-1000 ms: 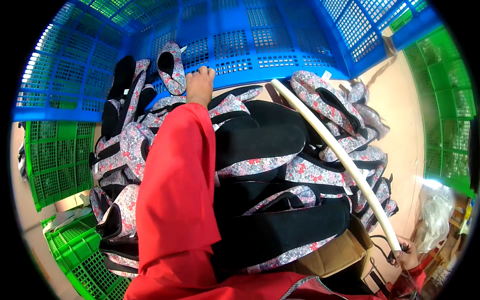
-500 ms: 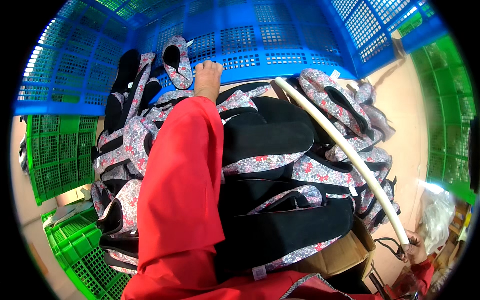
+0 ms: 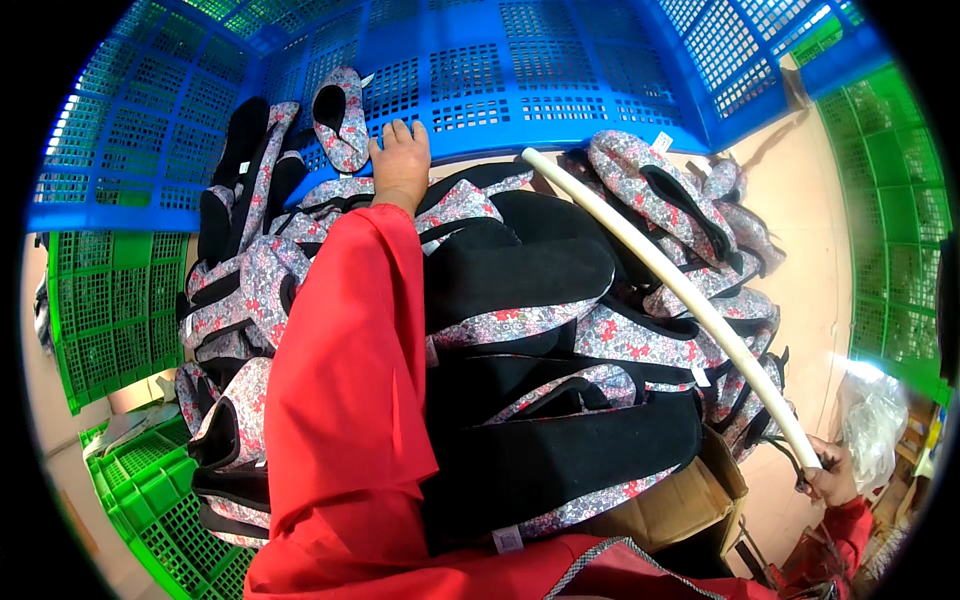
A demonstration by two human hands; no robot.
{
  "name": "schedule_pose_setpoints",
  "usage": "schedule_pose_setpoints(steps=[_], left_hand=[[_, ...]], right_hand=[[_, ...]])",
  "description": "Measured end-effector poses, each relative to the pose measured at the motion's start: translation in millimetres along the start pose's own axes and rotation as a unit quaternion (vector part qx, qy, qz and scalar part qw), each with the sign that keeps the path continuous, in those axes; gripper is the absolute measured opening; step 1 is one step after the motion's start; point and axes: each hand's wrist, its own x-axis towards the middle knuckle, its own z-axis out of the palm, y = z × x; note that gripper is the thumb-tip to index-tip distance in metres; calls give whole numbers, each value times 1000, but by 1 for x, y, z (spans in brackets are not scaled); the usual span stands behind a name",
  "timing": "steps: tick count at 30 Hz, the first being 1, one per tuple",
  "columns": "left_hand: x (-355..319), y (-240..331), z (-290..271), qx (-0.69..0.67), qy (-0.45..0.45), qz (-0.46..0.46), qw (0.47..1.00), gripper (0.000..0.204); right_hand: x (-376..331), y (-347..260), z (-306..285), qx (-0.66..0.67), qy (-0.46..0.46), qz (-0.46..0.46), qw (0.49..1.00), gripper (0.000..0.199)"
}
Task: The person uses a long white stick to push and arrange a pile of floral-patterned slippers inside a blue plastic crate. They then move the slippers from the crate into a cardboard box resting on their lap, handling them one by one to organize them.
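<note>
My left hand (image 3: pixel 402 165) reaches forward in a red sleeve and lies on the near edge of the blue plastic crate (image 3: pixel 470 115). Its fingers are stretched out, with nothing visible in them. Just left of the fingers a floral slipper (image 3: pixel 345 140) rests inside the crate. At the lower right, my right hand (image 3: pixel 832 475) is closed round the end of a long cream-coloured rod (image 3: pixel 680 280), with a dark cord beside the grip. The rod slants up across a heap of floral slippers with black soles (image 3: pixel 560 435). Some slippers are hidden under my left arm.
Green mesh crates (image 3: pixel 120 310) stand at the left, with another green crate (image 3: pixel 885 220) at the right. An opened cardboard box (image 3: pixel 690 500) sits below the heap, near my body. Clear plastic wrapping (image 3: pixel 870 425) lies beyond my right hand.
My left hand has shifted slightly left along the crate's edge, nearer the slipper inside. The rod's far end sits a little further left, still in my right hand. The whole view has shifted slightly.
</note>
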Motion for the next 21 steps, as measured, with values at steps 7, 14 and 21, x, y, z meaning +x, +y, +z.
schedule_pose_setpoints(steps=[7,14,21], left_hand=[[-7,-3,-2,-56,46,2,997,45],[-5,-5,-19,-118,86,13,989,49],[-3,-4,-35,-156,101,9,983,55]], right_hand=[[-4,26,-18,-113,42,-3,993,65],[46,20,-1,-179,35,-102,978,61],[140,42,47,-301,73,-301,902,55]])
